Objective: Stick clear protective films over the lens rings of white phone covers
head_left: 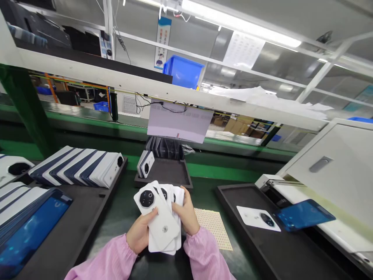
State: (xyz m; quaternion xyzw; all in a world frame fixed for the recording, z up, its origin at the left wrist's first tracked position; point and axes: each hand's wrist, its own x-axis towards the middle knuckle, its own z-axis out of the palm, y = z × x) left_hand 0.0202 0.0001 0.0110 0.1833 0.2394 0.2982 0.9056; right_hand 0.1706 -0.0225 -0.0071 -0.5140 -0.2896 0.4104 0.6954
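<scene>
A fanned stack of thin white phone back covers (163, 223) is held over the dark green work surface, each with a round-cornered black camera patch. My left hand (140, 232) grips the stack from the left, thumb lying on the front cover. My right hand (187, 212) closes round its right side, with the thumb across the covers behind. Fingers under the stack are hidden. Just right of my right hand lies a sheet of small stickers (215, 229).
A left tray (84, 221) holds rows of white covers (78, 165) and blue film-faced panels (35, 229). A middle tray (166, 171) holds several covers (145, 164). In the right tray (247, 249) lie one cover (258, 218) and a blue panel (305, 214), beside a white machine (335, 163).
</scene>
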